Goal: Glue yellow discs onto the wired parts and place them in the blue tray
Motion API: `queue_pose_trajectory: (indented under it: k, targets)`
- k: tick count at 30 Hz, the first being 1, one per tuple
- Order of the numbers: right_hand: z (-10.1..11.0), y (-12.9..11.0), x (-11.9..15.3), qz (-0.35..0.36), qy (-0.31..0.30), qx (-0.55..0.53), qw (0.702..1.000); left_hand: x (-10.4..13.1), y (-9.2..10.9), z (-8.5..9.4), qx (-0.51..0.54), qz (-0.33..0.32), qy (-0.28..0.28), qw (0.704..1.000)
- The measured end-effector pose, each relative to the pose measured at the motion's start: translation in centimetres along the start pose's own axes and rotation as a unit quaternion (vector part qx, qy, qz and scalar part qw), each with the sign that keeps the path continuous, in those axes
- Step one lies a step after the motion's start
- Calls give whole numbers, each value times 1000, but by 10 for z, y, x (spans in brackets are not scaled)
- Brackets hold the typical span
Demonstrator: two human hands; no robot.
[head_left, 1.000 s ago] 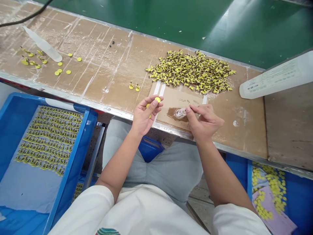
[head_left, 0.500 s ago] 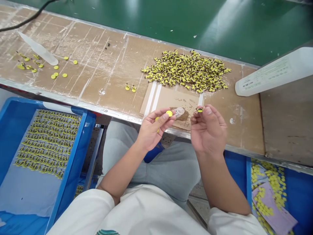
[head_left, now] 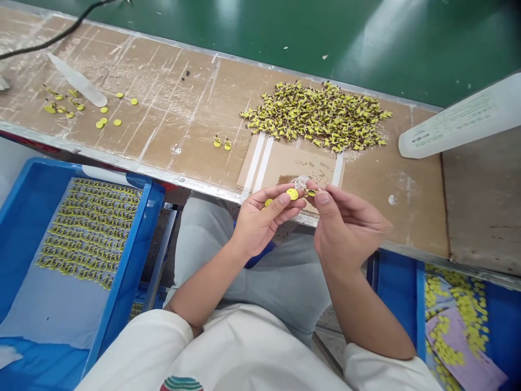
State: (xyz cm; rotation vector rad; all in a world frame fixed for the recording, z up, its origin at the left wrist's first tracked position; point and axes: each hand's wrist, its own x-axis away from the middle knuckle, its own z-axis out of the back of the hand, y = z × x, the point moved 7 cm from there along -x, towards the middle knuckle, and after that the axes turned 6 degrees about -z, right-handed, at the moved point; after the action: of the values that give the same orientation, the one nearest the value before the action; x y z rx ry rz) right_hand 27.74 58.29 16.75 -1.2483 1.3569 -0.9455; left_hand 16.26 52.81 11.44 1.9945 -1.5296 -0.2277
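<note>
My left hand (head_left: 260, 220) pinches a round yellow disc (head_left: 292, 194) between thumb and fingers, and more yellow discs (head_left: 268, 202) show between its fingers. Close beside it, my right hand (head_left: 345, 222) is closed on a small yellow-and-dark figurine (head_left: 312, 193) held at the fingertips. The figurine is right at the disc; whether the two touch I cannot tell. Behind the hands a wet, clear blob (head_left: 302, 181) lies on the cardboard (head_left: 280, 163). A large pile of yellow-and-dark figurines (head_left: 317, 117) spreads beyond it.
A white bottle (head_left: 459, 119) leans at the right. Two figurines on discs (head_left: 222, 143) stand left of the cardboard. Farther left lie loose discs (head_left: 118, 122) and a white pointed nozzle (head_left: 79, 81). Blue bins hold rows of figurines (head_left: 91, 222) at left and yellow discs (head_left: 445, 342) at right.
My right hand has moved left with the figurine, bringing it up to the disc in my left hand. My left hand has shifted slightly right. The view has shifted a little.
</note>
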Motion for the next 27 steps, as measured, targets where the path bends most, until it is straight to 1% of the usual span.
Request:
queue_pose_trajectory:
  k: [4,8,13,24,27]
  targets:
    - [-2,2,2,-4,-5,9,1000,0,0,2,-11,-6,-7,1000]
    - [-2,5,3,-11,-4,19,1000,0,-1,5,-20,-11,0,1000]
    - [-3,4,4,-1,-9,12,1000,1,0,6,-24,-15,2,1000]
    - [-6,3,5,-3,-12,28,1000,2,3,7,-32,-16,13,999]
    - [-6,2,5,6,-13,43,999,1,3,7,-35,-21,15,999]
